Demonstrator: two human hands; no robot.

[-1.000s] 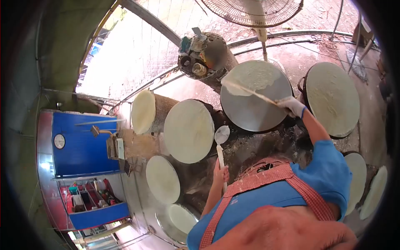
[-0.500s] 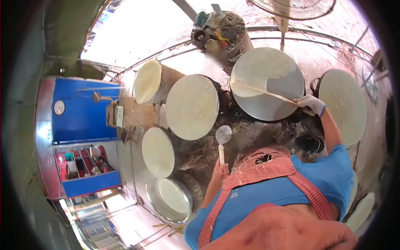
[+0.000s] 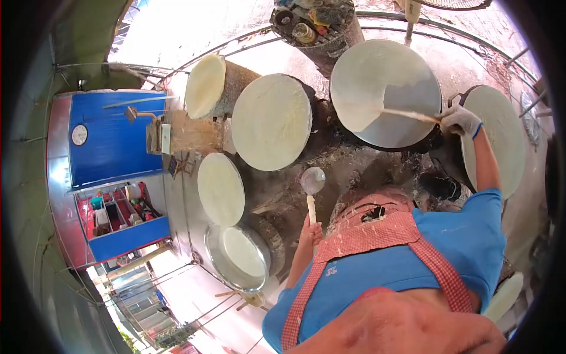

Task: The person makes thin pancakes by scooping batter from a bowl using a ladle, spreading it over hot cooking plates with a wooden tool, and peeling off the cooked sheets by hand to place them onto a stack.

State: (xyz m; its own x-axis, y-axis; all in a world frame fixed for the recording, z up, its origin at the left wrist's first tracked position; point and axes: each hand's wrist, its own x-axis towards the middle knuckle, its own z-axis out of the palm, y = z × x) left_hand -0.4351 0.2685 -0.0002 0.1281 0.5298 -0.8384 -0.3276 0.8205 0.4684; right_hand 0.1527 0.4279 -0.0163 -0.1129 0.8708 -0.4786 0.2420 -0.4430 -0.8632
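My right hand [image 3: 463, 121], in a pale glove, is closed around the end of a thin wooden stick [image 3: 410, 114]. The stick lies across the large round griddle [image 3: 407, 135] in front of me. Pale batter [image 3: 362, 79] covers much of that griddle, and a bare grey patch shows at its lower right. Lower down, near my apron, my left hand [image 3: 311, 233] grips the light handle of a ladle [image 3: 313, 180]. The ladle's round bowl points forward, over the dark floor between the griddles and me.
More round griddles coated pale stand to the left [image 3: 271, 123] and right [image 3: 495, 138]. A metal basin [image 3: 215, 259] of pale liquid sits at lower left. Beyond the griddles are a drum [image 3: 324, 44] piled with items and a fan [image 3: 454, 3]. A blue cabinet [image 3: 118, 144] stands far left.
My right hand has drawn the stick rightward, so its far tip now lies nearer the griddle's middle. The view has shifted, moving the griddles up. My left hand still holds the ladle.
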